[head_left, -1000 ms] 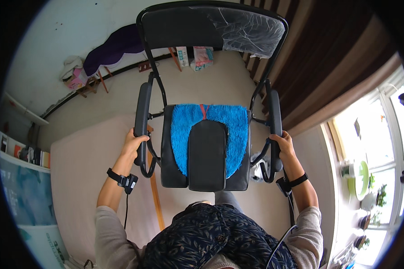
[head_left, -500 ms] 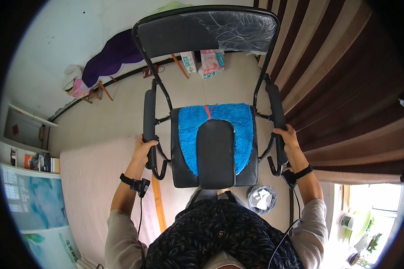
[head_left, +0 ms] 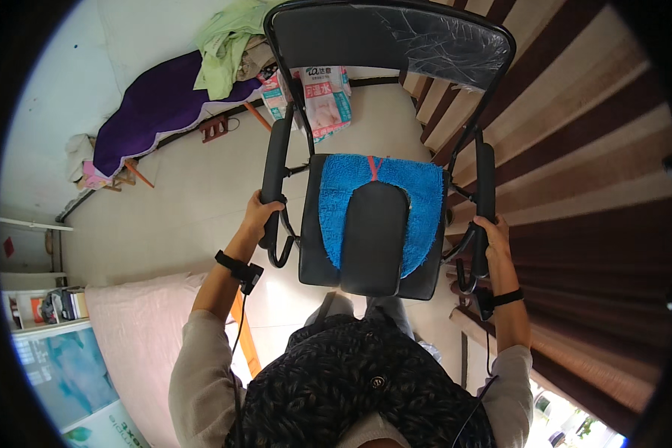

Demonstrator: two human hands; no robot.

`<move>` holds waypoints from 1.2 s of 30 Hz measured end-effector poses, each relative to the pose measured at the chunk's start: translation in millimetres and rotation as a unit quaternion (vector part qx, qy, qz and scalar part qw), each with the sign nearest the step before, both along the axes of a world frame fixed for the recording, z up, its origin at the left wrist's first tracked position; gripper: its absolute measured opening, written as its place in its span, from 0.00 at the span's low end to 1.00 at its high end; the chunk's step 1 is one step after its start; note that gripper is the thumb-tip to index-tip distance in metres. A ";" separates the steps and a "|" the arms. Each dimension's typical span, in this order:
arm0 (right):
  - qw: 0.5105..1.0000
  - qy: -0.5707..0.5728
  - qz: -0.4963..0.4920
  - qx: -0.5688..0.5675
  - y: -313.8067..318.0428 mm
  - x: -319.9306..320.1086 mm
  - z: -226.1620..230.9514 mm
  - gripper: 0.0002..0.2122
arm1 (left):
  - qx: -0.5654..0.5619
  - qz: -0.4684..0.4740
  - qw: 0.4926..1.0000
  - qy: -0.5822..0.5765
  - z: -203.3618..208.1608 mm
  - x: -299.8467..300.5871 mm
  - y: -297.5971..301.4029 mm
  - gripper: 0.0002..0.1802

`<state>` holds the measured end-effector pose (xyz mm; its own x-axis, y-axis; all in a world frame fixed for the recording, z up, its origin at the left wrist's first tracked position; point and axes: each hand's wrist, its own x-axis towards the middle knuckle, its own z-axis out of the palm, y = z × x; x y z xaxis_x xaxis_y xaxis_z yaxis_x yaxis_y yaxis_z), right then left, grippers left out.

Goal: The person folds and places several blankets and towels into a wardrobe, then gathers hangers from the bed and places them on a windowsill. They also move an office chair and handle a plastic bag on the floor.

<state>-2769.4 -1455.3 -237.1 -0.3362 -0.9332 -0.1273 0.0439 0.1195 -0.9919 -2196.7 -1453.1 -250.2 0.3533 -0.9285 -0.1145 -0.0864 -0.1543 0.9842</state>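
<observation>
A black commode-style chair [head_left: 310, 254] faces me, its seat toward my body and its backrest [head_left: 336, 37] at the far side, partly wrapped in clear plastic. A blue plush U-shaped seat cover [head_left: 425, 216] with a red tie lies on the seat, around a black padded center panel [head_left: 375, 239]. My left hand [head_left: 263, 215] is closed around the left padded armrest [head_left: 275, 160]. The right padded armrest [head_left: 485, 175] is in the grip of my right hand [head_left: 494, 233]. Where the chair's feet stand is hidden beneath the seat.
Striped brown curtains [head_left: 575, 172] hang along the right. A pink-covered bed [head_left: 138, 328] stands at the left. Plastic-wrapped packages [head_left: 325, 104] sit behind the chair, beside a bench with purple cloth [head_left: 149, 112] and green clothing [head_left: 228, 52]. A bin edge [head_left: 429, 349] shows near my leg.
The chair, still held by both armrests, has shifted right and farther off in view and turned slightly. The curtains are closer on its right, and the bin is now mostly hidden by my body.
</observation>
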 end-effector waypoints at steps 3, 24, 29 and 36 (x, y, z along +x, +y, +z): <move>1.000 0.000 -0.003 -0.013 3.7 5.8 3.3 0.26 | -0.044 -0.038 0.998 -0.015 7.0 2.6 -9.1 0.32; 0.990 0.037 -0.119 0.066 90.5 57.2 55.1 0.29 | -0.001 -0.099 0.993 -0.059 22.4 33.4 -15.3 0.30; 0.983 0.035 -0.142 0.109 59.7 62.9 59.2 0.27 | 0.065 -0.081 0.993 -0.062 27.2 30.3 -39.1 0.30; 0.989 0.040 -0.092 0.111 40.0 51.9 66.9 0.26 | 0.088 -0.057 0.994 -0.037 8.4 27.4 -35.4 0.31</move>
<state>-2717.5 -1415.2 -170.3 -0.5152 -0.8072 -0.2881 0.0086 0.3313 -0.9435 -2169.3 -1488.5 -241.8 0.2612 -0.9305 -0.2569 -0.1837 -0.3092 0.9331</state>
